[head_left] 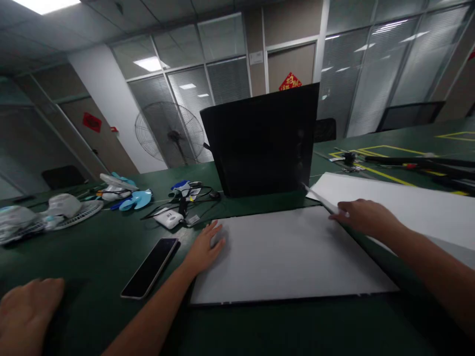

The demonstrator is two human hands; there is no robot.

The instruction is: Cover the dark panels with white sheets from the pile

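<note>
A large white flat panel [293,257] lies on the dark green table [92,247] in front of me. My left hand [204,249] rests flat on the panel's left edge with its fingers stretched out and holds nothing. My right hand [361,215] is closed at the panel's far right corner, pinching the edge of a thin white sheet [408,205] that slants up off the table to the right. A black panel [263,143] stands upright just behind the white one.
A black phone [150,267] lies face up left of my left hand. Another person's hand [25,311] rests at the bottom left corner. A white charger [168,217] with cables, blue and white small fan parts [133,198] and a standing fan [170,133] are further back left.
</note>
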